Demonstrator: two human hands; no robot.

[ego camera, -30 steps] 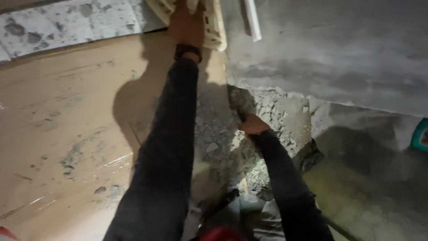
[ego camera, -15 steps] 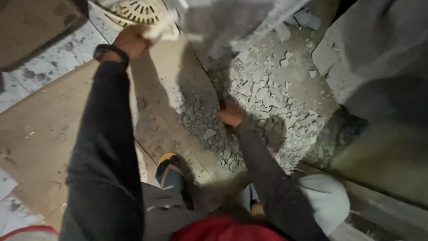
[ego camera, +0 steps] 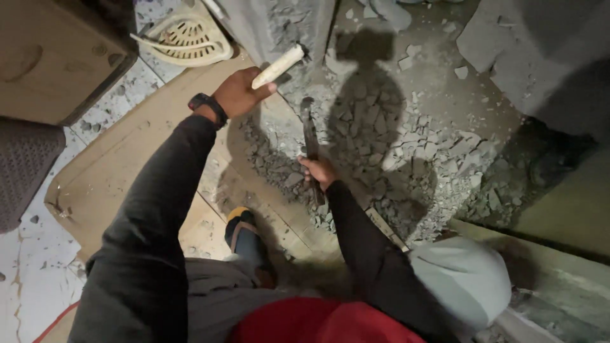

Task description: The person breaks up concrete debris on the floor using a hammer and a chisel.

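My left hand [ego camera: 238,94] gripping a pale hammer handle [ego camera: 277,66], my right hand [ego camera: 319,171] clenching a dark chisel [ego camera: 311,143], its tip resting among concrete rubble [ego camera: 406,159].

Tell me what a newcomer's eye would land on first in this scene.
First comes the heap of broken grey concrete rubble spread across the middle of the floor. Over it, the right hand grips a long dark metal chisel pointing into the debris, while the left hand holds a pale wooden handle up near the grey wall. At upper left a cream slotted plastic cover lies on the speckled tiles.
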